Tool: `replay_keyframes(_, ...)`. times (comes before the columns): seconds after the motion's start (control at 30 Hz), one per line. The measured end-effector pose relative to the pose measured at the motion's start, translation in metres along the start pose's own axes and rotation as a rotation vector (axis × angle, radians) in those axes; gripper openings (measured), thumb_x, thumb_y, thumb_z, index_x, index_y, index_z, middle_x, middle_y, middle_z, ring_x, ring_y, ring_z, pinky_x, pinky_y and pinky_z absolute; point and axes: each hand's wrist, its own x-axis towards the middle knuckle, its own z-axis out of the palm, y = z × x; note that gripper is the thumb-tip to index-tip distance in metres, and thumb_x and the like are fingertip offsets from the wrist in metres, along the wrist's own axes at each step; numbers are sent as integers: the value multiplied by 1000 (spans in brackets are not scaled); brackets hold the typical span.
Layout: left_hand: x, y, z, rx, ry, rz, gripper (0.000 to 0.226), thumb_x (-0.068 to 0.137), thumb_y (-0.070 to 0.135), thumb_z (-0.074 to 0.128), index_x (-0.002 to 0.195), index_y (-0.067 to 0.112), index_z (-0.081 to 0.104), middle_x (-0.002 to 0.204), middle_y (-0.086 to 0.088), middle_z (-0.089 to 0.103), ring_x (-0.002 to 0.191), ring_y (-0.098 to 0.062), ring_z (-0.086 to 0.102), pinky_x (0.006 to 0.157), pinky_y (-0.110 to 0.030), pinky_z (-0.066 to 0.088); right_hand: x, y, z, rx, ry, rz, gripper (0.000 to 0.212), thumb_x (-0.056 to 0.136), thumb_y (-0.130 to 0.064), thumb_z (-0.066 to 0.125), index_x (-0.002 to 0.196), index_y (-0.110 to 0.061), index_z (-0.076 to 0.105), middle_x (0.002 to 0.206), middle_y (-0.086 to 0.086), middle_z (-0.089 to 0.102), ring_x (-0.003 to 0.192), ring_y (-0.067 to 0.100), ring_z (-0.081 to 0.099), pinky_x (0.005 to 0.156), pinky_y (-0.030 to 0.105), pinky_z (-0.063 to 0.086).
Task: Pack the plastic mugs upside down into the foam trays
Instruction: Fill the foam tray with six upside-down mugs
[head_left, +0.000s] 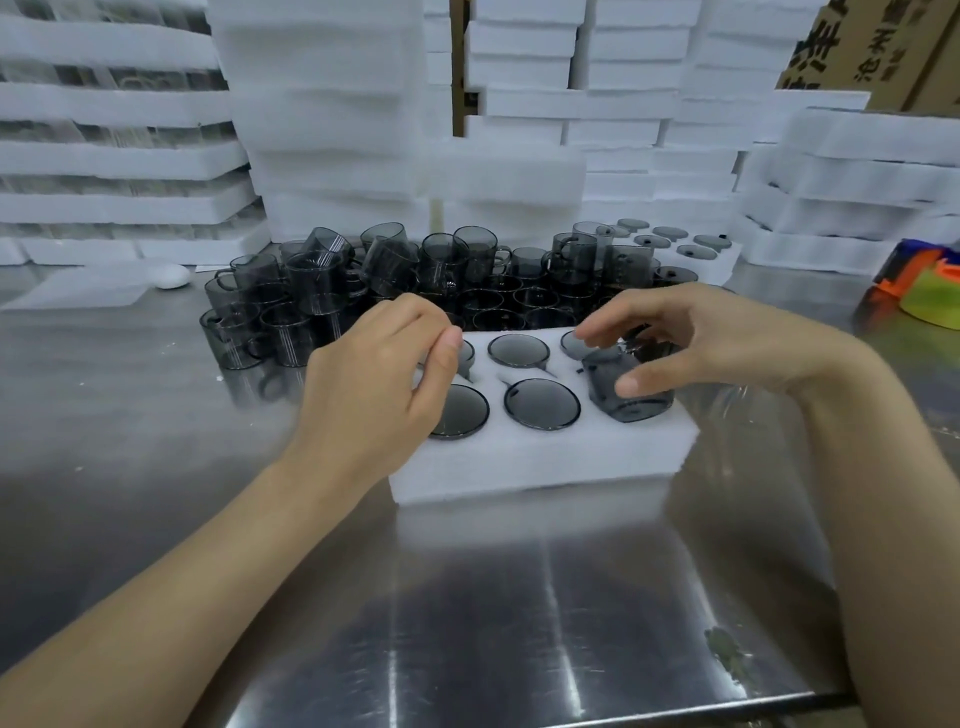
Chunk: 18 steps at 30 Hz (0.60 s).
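Left hand (384, 374): over the left end of the foam tray (545, 457), back of the hand up, fingers curled in, thumb tip pressed to the side of the forefinger. It partly covers the two left pockets. Can't tell if that grip has anything in it.

Right hand (691, 338): comes in over the tray's right end, wrist raised. The grip is wrapped around a smoky grey mug (631, 384), with the thumb on the near wall and the fingers spread over the far side and the top.

The mug is upside down, base up, tilted, with its lower part in the tray's front-right pocket. It is not sunk flush like the others.

Counts: the tray has 6 pockets, 2 rows of 3. There are 5 seated mugs (542, 404) with only their round bases showing, plus the 1 in the right grip.

Behind the tray is a pile of loose mugs (322, 291), stacked and overlapping, too many to count. Behind and right of the tray is a second filled tray (722, 260), with several bases showing. Foam stacks (322, 104) stand further behind. The tray sits on a steel desk (467, 597).
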Motion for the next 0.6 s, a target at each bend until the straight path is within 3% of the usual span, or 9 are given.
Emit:
replay_keyframes(0.07, 0, -1, 1, -14, -8, -13, 39, 99, 32, 33, 87, 17, 67, 94, 11, 62, 88, -11, 57, 55, -40, 49, 3, -1, 5, -43, -21, 5, 42, 62, -36, 80, 103, -35, 71, 109, -12, 62, 108, 10, 58, 92, 32, 46)
replay_keyframes(0.17, -1, -1, 1, -21, -19, -27, 39, 99, 33, 33, 86, 18, 67, 95, 12, 61, 88, -10, 57, 56, -39, 50, 6, 1, 9, -91, -41, 14, 41, 60, -45, 79, 100, -41, 70, 108, -16, 58, 109, 9, 54, 94, 28, 43)
replay_keyframes(0.27, -1, -1, 1, -15, -26, -28, 38, 98, 33, 34, 85, 18, 67, 95, 12, 61, 86, -9, 56, 55, -38, 49, 3, 3, 2, -15, -67, 5, 38, 68, -34, 80, 104, -37, 72, 98, -15, 61, 97, 8, 58, 83, 20, 44)
replay_keyframes(0.37, -1, 0, 2, -9, -31, -41, 35, 97, 33, 35, 83, 21, 65, 93, 13, 61, 78, -3, 49, 53, -31, 46, -2, 6, -7, 47, -51, -30, 40, 60, -31, 84, 99, -33, 75, 77, -12, 59, 77, 6, 56, 73, 13, 43)
replay_keyframes(0.6, -2, 1, 3, 11, -60, -91, 31, 97, 31, 41, 81, 22, 65, 93, 14, 61, 73, 0, 43, 54, -28, 42, 1, 6, -4, -22, -113, -71, 25, 56, -35, 84, 79, -33, 77, 68, -12, 52, 69, 6, 50, 70, 14, 40)
